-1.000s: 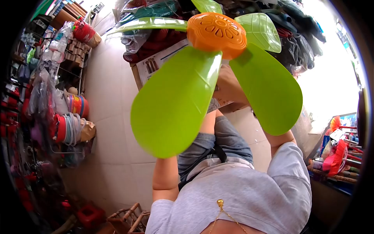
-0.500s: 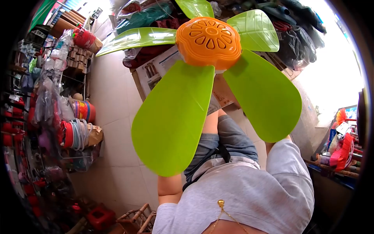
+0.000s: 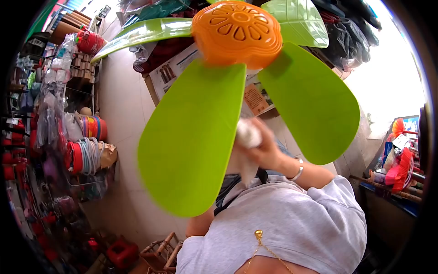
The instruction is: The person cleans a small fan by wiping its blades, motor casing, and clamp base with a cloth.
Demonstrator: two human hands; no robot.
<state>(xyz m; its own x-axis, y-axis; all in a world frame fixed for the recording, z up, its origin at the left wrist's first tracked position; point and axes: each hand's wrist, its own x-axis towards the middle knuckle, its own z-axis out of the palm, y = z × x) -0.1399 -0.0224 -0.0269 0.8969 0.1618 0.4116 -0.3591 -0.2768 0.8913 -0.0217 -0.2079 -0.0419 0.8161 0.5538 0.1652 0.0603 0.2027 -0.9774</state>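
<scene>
My right hand (image 3: 268,150), with a silver bangle at the wrist, is raised in front of my lap. Its fingers are closed around a white, blurred bundle (image 3: 249,134), and a pale strip hangs below it; I cannot make out whether this is cloth or yarn. A green-bladed fan (image 3: 187,141) with an orange, flower-shaped hub fills the upper middle of the view, close to the camera. Its large left blade covers my left hand; only part of the left arm shows beneath the blade.
Shelves on the left carry bagged goods, wooden blocks and coiled grey cable (image 3: 91,155). Ahead, printed cardboard (image 3: 256,98) lies below dark plastic bags (image 3: 351,43). A wicker basket (image 3: 159,251) and a red container (image 3: 122,252) are at lower left. Red goods (image 3: 401,169) stand at right.
My right hand has come up into view from behind the right blade, with the white bundle in it. The fan appears higher and slightly larger in the view.
</scene>
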